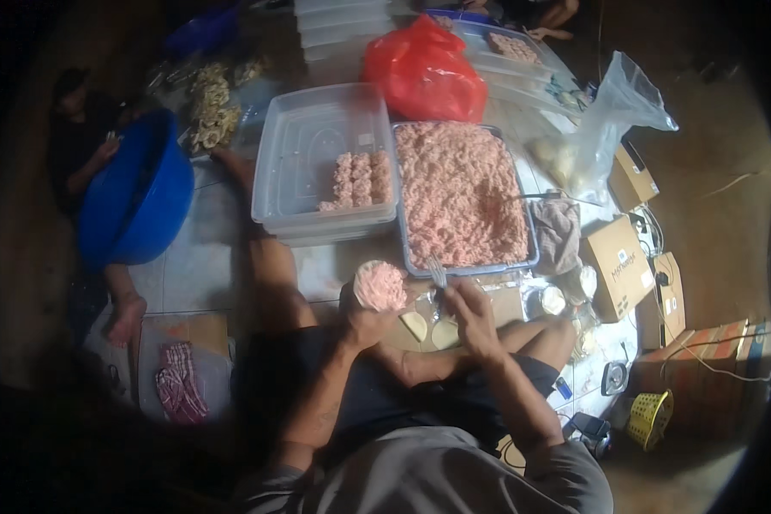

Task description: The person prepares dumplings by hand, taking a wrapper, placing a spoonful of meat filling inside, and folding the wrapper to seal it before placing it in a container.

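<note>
In my left hand [361, 324] rests a round pale wrapper topped with pink minced filling [380, 286]; the fingers curl beneath and around it. My right hand [473, 319] grips a fork [437, 271], its tines close to the near edge of a blue-rimmed tray [534, 248] full of pink mince [458, 193]. Left of this tray, a clear plastic tub [287, 146] holds rows of filled pink pieces [360, 180] at its near right. Pale flat wrapper pieces [415, 325] lie between my hands and my legs.
Behind the mince tray sits a red plastic bag [424, 73]. Another person sits at the left by a large blue basin [141, 193]. On the right are a clear bag [617, 111], a grey cloth [557, 236], cardboard boxes [617, 265] and a yellow basket [649, 420].
</note>
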Tool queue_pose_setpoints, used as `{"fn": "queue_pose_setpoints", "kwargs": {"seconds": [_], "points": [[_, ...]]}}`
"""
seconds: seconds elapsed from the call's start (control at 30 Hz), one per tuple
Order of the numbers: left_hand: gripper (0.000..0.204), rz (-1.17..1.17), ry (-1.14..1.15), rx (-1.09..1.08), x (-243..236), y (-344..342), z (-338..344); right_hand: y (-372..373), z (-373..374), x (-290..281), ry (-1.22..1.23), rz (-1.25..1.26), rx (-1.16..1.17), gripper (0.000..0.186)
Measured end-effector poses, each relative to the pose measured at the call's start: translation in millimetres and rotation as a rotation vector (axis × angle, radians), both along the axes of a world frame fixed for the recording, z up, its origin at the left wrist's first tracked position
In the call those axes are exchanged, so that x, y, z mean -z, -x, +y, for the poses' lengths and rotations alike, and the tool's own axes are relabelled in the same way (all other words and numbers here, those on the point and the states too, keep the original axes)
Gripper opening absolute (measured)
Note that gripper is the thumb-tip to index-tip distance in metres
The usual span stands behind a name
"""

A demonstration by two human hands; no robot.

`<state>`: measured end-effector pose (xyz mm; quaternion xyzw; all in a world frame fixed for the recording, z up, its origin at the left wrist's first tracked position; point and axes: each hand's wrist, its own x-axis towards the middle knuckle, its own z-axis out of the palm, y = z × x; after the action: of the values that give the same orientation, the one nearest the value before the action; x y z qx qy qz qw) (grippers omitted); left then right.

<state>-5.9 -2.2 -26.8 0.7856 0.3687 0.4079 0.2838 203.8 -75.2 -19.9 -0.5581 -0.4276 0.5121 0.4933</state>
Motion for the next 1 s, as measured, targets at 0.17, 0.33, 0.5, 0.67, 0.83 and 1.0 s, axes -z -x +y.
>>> {"fn": "queue_pose_setpoints", "kwargs": {"seconds": [0.17, 0.33, 0.5, 0.67, 0.83, 1.0], "points": [[0.023, -0.042, -0.171, -0.134, -17.3, 0.0, 3.9, 33.2, -37.9, 39.3, 0.138, 0.443, -0.075, 0.020], [0.041, 0.006, 0.304, 0.112, -1.8, 3.7, 5.2, 17.6, -11.7, 14.1, -0.129, -0.059, -0.189, 0.019], [0.052, -0.127, 0.375, 0.050, 9.4, 7.8, -0.6, -5.0, -8.2, -12.1, -0.192, -0.537, -0.105, 0.017], [0.043, -0.515, 0.516, 0.033, -6.1, -9.8, -5.2, 5.3, -33.5, 15.6, 0.109, 0.060, -0.137, 0.015], [0.051, -0.150, 0.352, 0.137, 10.2, -3.0, -6.9, 25.4, -20.0, -4.4, -0.298, -0.508, -0.158, 0.013], [0.047, -0.413, 0.527, 0.124, 11.4, 10.2, -1.6, 5.1, -30.7, 2.8, -0.106, -0.302, -0.046, 0.012]]}}
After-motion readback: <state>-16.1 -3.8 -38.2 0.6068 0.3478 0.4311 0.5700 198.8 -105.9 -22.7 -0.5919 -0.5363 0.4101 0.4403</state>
